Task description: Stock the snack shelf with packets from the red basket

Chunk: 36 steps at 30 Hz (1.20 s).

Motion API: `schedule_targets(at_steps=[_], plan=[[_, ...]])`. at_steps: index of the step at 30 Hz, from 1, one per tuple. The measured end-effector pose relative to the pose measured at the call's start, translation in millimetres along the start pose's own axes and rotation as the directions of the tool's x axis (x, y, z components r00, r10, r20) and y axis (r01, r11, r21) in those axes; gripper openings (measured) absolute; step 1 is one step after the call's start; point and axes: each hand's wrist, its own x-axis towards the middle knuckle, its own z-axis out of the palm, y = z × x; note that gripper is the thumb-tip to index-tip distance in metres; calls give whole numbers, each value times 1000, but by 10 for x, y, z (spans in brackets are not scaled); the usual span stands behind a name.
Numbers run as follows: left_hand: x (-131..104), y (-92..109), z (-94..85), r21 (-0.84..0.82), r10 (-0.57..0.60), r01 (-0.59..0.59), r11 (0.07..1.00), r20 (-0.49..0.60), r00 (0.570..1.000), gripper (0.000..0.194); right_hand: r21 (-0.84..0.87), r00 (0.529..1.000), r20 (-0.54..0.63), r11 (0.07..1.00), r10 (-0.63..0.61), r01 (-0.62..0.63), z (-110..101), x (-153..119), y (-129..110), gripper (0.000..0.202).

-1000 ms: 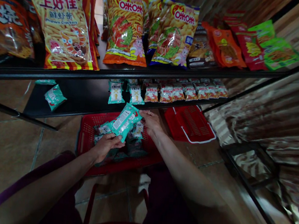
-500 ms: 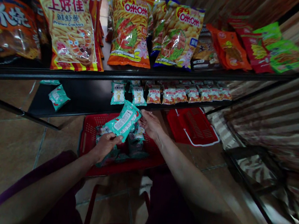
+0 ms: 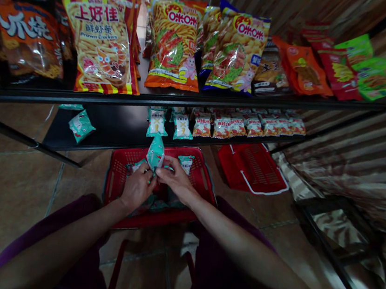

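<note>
A teal snack bag (image 3: 156,151) is held upright and edge-on above a red shopping basket (image 3: 205,183). My left hand (image 3: 137,187) is closed on its lower left side. From the right, my right hand (image 3: 175,178) pinches the lower edge of the same bag, fingers close to the left hand's. Several more teal bags lie in the basket, partly hidden by my hands; one bag with a white front (image 3: 185,163) shows at its back right.
The black lower shelf (image 3: 121,128) carries teal bags and rows of small orange-and-white bags (image 3: 222,126). Above it, the upper shelf (image 3: 164,95) holds large snack bags. A second red basket (image 3: 252,166) with a white handle sits on the floor at right.
The teal bag has turned from its flat back to an edge-on, upright pose. My right hand has come down and left to its lower edge, close to my left hand.
</note>
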Motion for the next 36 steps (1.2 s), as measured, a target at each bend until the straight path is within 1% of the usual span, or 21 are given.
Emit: schedule_targets(at_steps=[2, 4, 9, 13, 16, 20, 22, 23, 24, 25, 26, 27, 28, 29, 30, 31, 32, 33, 34, 35, 36], plan=[[-16, 57, -41, 127, 48, -52, 991, 35, 998, 23, -12, 997, -2, 997, -77, 77, 41, -35, 21, 61], [-19, 104, -66, 205, 81, -91, 975, 55, 995, 24, -16, 995, -32, 995, -99, 99, 62, -49, 59, 64], [-19, 150, -45, 323, 171, -186, 928, 75, 982, 25, -3, 993, -90, 997, -72, 72, 46, -44, 149, 66], [-52, 151, -22, 361, 237, -248, 899, 74, 969, 25, -36, 992, -128, 999, -15, 11, 8, -42, 201, 57], [-68, 153, -33, 352, 249, -261, 899, 80, 965, 24, 3, 987, -158, 1000, 20, -20, -9, -33, 248, 48], [-77, 149, -71, 301, 253, -257, 918, 55, 966, 25, 140, 983, -155, 987, 94, -72, 2, -5, 276, 46], [-74, 131, -100, 223, 232, -230, 947, 21, 973, 28, 234, 970, -187, 966, 155, -109, 16, 11, 252, 46], [-67, 116, -117, 159, 201, -197, 967, -7, 980, 29, 291, 961, -204, 949, 188, -124, 23, 17, 231, 44], [-56, 97, -135, 77, 144, -141, 987, -42, 989, 29, 349, 952, -212, 927, 219, -136, 30, 19, 204, 42], [-38, 73, -153, -24, 58, -60, 998, -75, 995, 30, 402, 947, -207, 903, 247, -148, 38, 18, 175, 39], [-15, 48, -171, -148, -57, 41, 988, -104, 993, 30, 448, 943, -192, 879, 270, -161, 47, 13, 147, 37], [12, 23, -187, -294, -190, 150, 944, -111, 975, 29, 484, 942, -171, 857, 289, -175, 56, 5, 121, 34], [41, 0, -199, -454, -321, 251, 855, -82, 944, 30, 510, 940, -152, 839, 305, -190, 66, -5, 102, 31], [70, -18, -208, -609, -422, 329, 722, -10, 907, 32, 529, 938, -137, 824, 320, -204, 78, -17, 92, 29], [96, -30, -212, -736, -479, 383, 558, 91, 873, 35, 543, 935, -124, 811, 332, -217, 91, -29, 90, 27], [116, -36, -211, -821, -491, 419, 388, 201, 847, 39, 552, 932, -112, 802, 344, -229, 106, -41, 99, 26], [131, -37, -207, -863, -471, 447, 234, 302, 829, 42, 555, 930, -101, 796, 353, -242, 120, -51, 114, 25], [139, -34, -200, -876, -440, 469, 114, 379, 814, 44, 553, 928, -88, 793, 361, -256, 136, -59, 136, 25], [142, -30, -192, -876, -418, 482, 27, 428, 802, 46, 550, 927, -75, 791, 367, -269, 151, -64, 160, 25], [142, -26, -184, -873, -408, 486, -30, 455, 792, 46, 547, 927, -63, 789, 371, -279, 167, -67, 185, 25], [140, -24, -178, -872, -410, 484, -67, 467, 784, 46, 546, 927, -53, 788, 371, -284, 181, -68, 206, 26]])
